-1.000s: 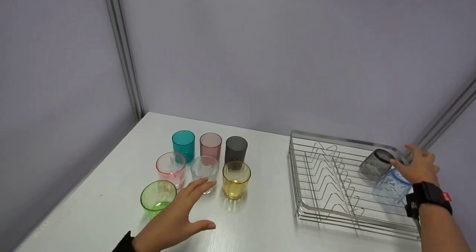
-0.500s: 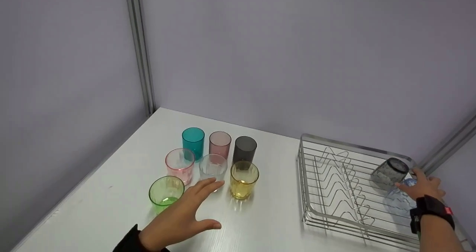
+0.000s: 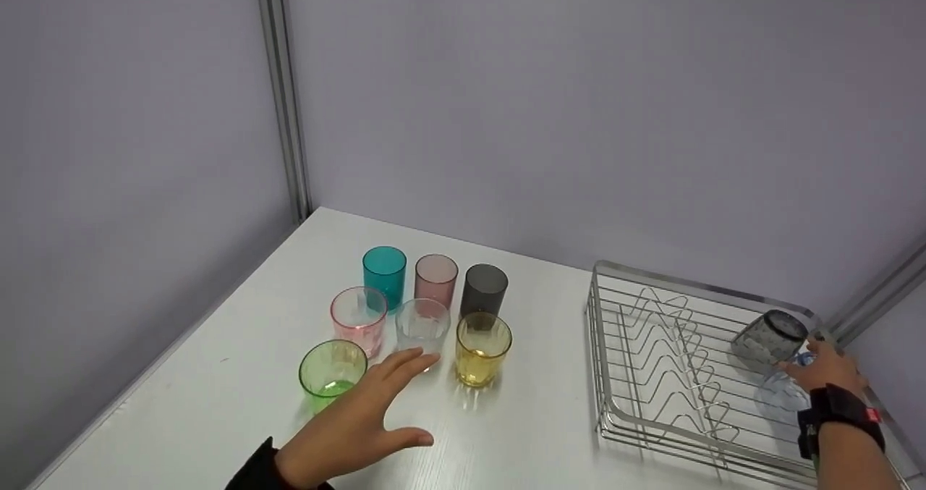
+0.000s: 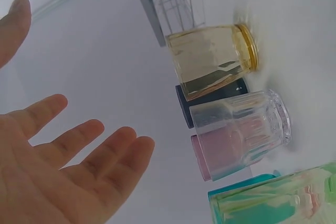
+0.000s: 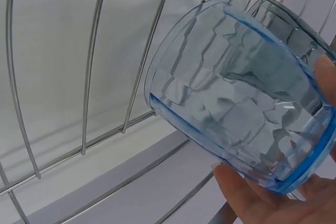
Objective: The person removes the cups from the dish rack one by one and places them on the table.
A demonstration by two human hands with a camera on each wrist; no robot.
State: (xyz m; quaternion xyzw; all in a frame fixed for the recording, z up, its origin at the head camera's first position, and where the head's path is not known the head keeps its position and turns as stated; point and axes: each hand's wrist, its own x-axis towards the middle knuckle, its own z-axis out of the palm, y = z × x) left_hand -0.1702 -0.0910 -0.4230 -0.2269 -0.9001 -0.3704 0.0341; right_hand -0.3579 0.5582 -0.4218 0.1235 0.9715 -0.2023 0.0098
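Observation:
My left hand [image 3: 362, 421] hovers flat and open over the white table [image 3: 210, 410], its fingertips just short of a clear glass [image 3: 422, 325]. In the left wrist view the open fingers [image 4: 79, 148] face that clear glass [image 4: 241, 116] and a yellow glass [image 4: 215, 56]. My right hand [image 3: 825, 367] grips a blue glass [image 3: 778, 397] tilted on its side in the wire dish rack [image 3: 599, 345], at its far right. In the right wrist view the blue glass [image 5: 236, 98] lies against the rack wires [image 5: 89, 77], with my fingers [image 5: 262, 198] under its base. A grey glass [image 3: 768, 338] lies tilted just behind it.
Around the clear glass stand green [image 3: 333, 367], pink [image 3: 358, 320], teal [image 3: 384, 273], mauve [image 3: 436, 280], dark grey [image 3: 484, 291] and yellow [image 3: 482, 347] glasses. Grey partition walls close the back and left. The rack's left half holds only plate dividers [image 3: 673, 360].
My right hand has carried the blue glass lower and further right in the rack, beside the grey glass. The left hand stays hovering by the clear glass.

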